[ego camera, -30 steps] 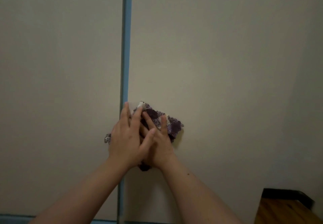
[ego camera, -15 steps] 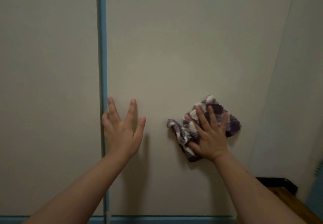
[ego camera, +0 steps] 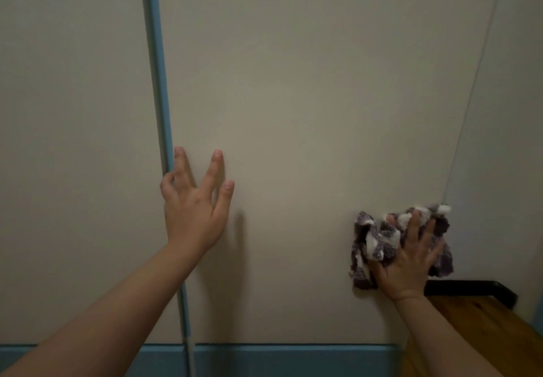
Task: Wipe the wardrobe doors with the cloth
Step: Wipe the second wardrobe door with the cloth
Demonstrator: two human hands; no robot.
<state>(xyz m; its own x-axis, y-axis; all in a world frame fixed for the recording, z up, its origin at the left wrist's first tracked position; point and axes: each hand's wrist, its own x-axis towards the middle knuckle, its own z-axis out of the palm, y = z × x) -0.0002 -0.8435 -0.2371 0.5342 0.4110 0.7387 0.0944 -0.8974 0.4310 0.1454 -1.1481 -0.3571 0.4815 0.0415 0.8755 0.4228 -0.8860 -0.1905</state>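
Two beige wardrobe doors fill the view, the left door (ego camera: 73,141) and the right door (ego camera: 308,112), split by a blue vertical strip (ego camera: 160,97). A crumpled purple-and-white checked cloth (ego camera: 373,241) lies against the right door near its right edge. My right hand (ego camera: 411,256) presses flat on the cloth with spread fingers. My left hand (ego camera: 194,203) rests with spread fingertips on the right door, just beside the blue strip, holding nothing.
A blue base strip (ego camera: 279,359) runs along the bottom of the doors. A wooden surface with a black edge (ego camera: 482,318) stands at the lower right, close under the cloth. A pale side wall (ego camera: 511,112) meets the door on the right.
My right hand has slid the cloth rightward across the door, from beside the blue strip to the door's right edge. My left hand came off the cloth and stays by the strip.
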